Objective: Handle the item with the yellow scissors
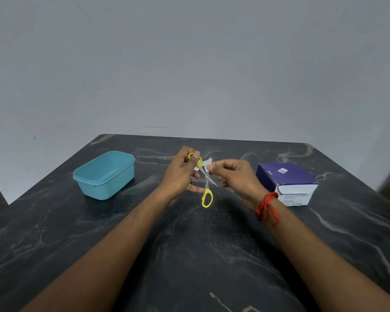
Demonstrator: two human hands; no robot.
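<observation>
Left hand [180, 176] grips the yellow scissors [205, 188], right hand [232, 176] pinches a small white packet [207, 165]; fingertips so near the blades could get nicked.

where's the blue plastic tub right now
In the head view, the open light-blue plastic tub sits on the dark marble table, left of the left hand holding yellow-handled scissors.

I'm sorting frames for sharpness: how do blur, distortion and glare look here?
Head view: wide-angle bending curves the marble table edges; the scissors blades and the small white piece at the right hand are softly blurred; the purple box's print is unreadable; lighting is even, shadows faint, no harsh glare.
</observation>
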